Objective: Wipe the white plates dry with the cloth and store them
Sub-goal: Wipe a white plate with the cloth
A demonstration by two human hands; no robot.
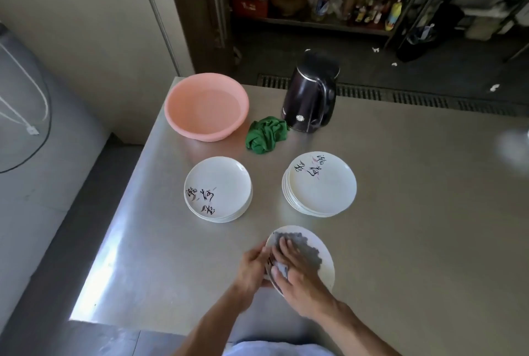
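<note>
- The wiping step is judged to be in hand: a white plate (pixel 326 267) is held tilted just above the tabletop (pixel 415 212), with the grey cloth (pixel 306 249) spread over its face.
- The plate's near-left rim is gripped by the left hand (pixel 253 267), its fingers (pixel 262 254) curled round the edge.
- The cloth is pressed to the plate by the right hand (pixel 300 278); its fingers (pixel 286 247) lie fairly straight and close together on the fabric.
- Two stacks of white plates are seen beyond the fingers: the left stack (pixel 217 189) ahead and to the left, the right stack (pixel 320 184) straight ahead. Which stack is already dry cannot be told.
- Farther beyond the fingers lie a green cloth (pixel 266 134), a pink basin (pixel 183 121) and a black kettle (pixel 310 95).
- Next, the rim and underside would probably need wiping, so the plate would have to be turned in the left hand's grip before it is set on a stack.
- Both hands are blurred. The right thumb and a pale patch beside it are hard to make out, so whether a cloth corner is pinched there cannot be told. The plate's underside and any storage place are hidden.
</note>
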